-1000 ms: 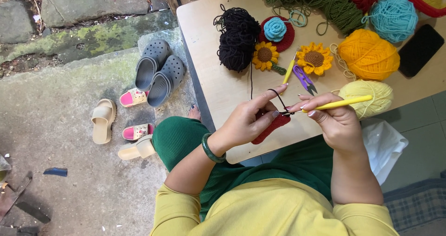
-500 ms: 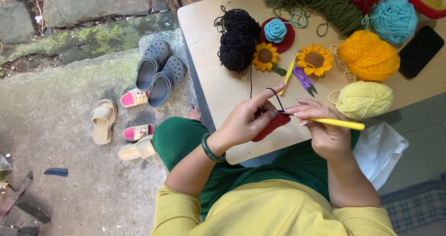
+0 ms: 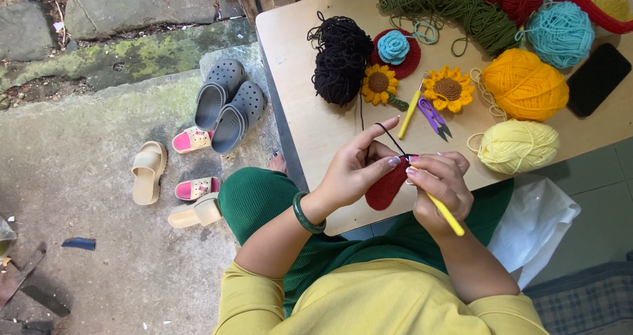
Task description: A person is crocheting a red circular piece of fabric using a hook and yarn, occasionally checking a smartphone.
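Fingers of my left hand (image 3: 356, 170) pinch the flat red crocheted piece (image 3: 384, 187) at the wooden counter's (image 3: 310, 121) near edge; my right hand (image 3: 443, 184) is closed around a yellow-handled crochet hook (image 3: 444, 214). Beyond I see pale yellow (image 3: 519, 146) and orange (image 3: 525, 84) yarn balls, then stone paving (image 3: 99, 111).

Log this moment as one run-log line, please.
left hand: holds red crochet piece, black yarn over forefinger | right hand: holds yellow crochet hook at piece | table: yarn balls
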